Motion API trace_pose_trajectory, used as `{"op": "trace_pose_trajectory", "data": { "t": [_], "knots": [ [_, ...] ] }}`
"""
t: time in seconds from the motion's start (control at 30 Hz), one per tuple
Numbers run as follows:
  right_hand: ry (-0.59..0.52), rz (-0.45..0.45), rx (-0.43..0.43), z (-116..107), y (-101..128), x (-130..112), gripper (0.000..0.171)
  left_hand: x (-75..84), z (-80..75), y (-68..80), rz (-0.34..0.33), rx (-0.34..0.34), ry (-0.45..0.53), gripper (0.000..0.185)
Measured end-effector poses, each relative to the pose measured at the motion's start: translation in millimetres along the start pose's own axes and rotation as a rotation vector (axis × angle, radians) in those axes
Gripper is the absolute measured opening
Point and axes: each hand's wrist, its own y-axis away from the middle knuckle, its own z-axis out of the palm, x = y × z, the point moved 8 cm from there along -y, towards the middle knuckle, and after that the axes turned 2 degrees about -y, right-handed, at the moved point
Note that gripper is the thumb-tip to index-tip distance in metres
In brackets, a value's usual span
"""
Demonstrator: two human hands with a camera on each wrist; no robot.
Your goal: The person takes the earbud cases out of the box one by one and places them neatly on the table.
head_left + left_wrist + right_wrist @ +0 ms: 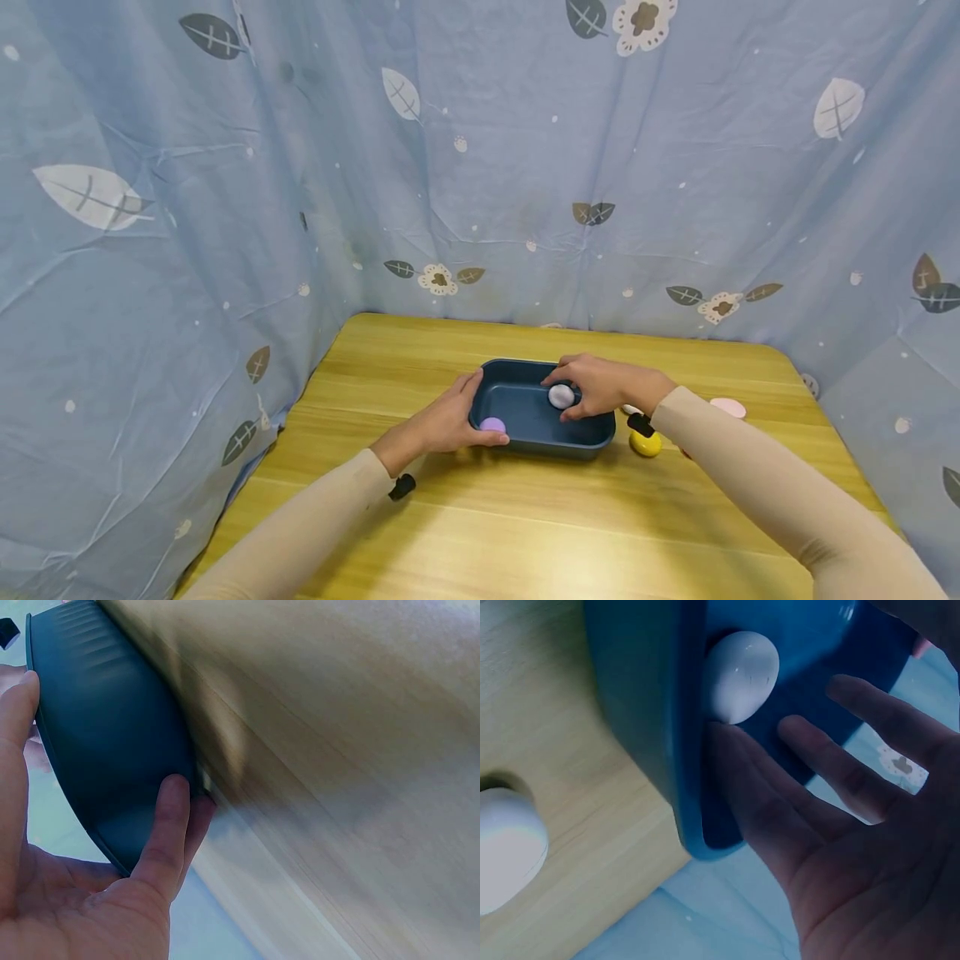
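While both hands work at the tray:
Left hand (442, 421): fingers curl round the blue tray (525, 446), holding its near-left wall; best kept steady.
Right hand (600, 385): fingers relaxed, spread over the white egg (561, 396) inside the tray; should lift clear gently.

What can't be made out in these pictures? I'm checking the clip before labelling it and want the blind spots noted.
- White thing right of the blue tray: head view, mostly behind the right hand.
- Red thing by the yellow egg: head view, only a sliver shows past the right sleeve.
- Tray's inside: left wrist view shows only its outer wall, held by the left hand.
- Tabletop: left wrist view, blurred.
- Purple egg: head view, partly behind the tray's rim.
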Motion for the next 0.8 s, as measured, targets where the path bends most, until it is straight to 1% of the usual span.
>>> {"op": "trace_pose_trajectory", "data": {
  "t": [0.23,0.5,0.8],
  "knots": [
    [0.005,0.0,-0.059,8,-10,1,0.068,-1.8,2.5,-0.1,-0.001,-0.006,0.007,0.142],
    [0.001,-0.029,-0.111,7,-22,-2,0.067,-2.0,0.5,-2.2,0.009,-0.002,0.02,0.141],
    [-0.066,-0.051,-0.132,11,-36,-6,0.064,-2.5,0.6,-1.5,0.007,-0.007,0.032,0.141]
  ]
}}
